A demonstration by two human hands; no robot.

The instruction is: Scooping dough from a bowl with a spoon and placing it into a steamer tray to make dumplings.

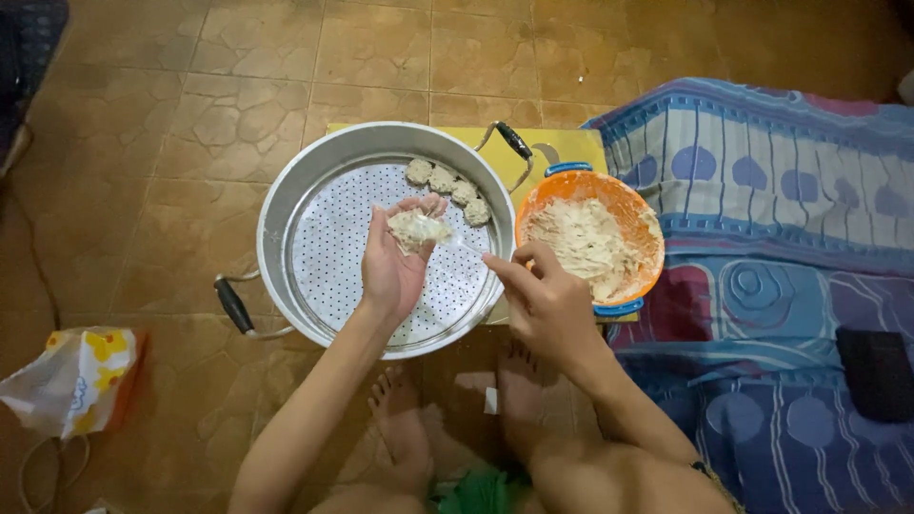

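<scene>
My left hand is held palm up over a round metal steamer tray and cups a wrapper heaped with pale filling. My right hand grips a thin utensil whose tip reaches the filling in the left palm. Several shaped dumplings lie in a row at the far side of the perforated tray. An orange bowl with blue handles, holding pale shredded filling, stands just right of the tray.
The tray and bowl rest on a yellow board on a brown tiled floor. A blue patterned cloth covers the right side. A yellow and white plastic bag lies at the left. My bare feet show below.
</scene>
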